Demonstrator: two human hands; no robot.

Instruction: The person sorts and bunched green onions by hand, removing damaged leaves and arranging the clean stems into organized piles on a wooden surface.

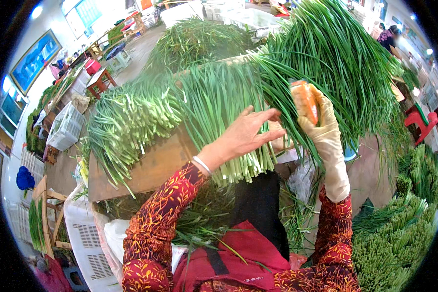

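My bare left hand (246,130), with a white bangle at the wrist, has its fingers stretched to the right. It is over a spread of green chives (214,104) whose pale cut ends point toward me on a wooden board (148,168). My right hand (326,124), in a cream rubber glove, is closed around a small orange-and-tan block-like object (305,101); its exact kind is unclear. Behind that hand rises a tall heap of long chives (336,58). Another row of chives (136,109) lies at the left of the board.
Trimmed leaves (199,41) are piled beyond the board. A white plastic crate (85,236) stands at my lower left. Many bundled chives (394,243) cover the lower right, near a red stool (420,124). Farther left are a wooden stool (101,80) and another white crate (69,127).
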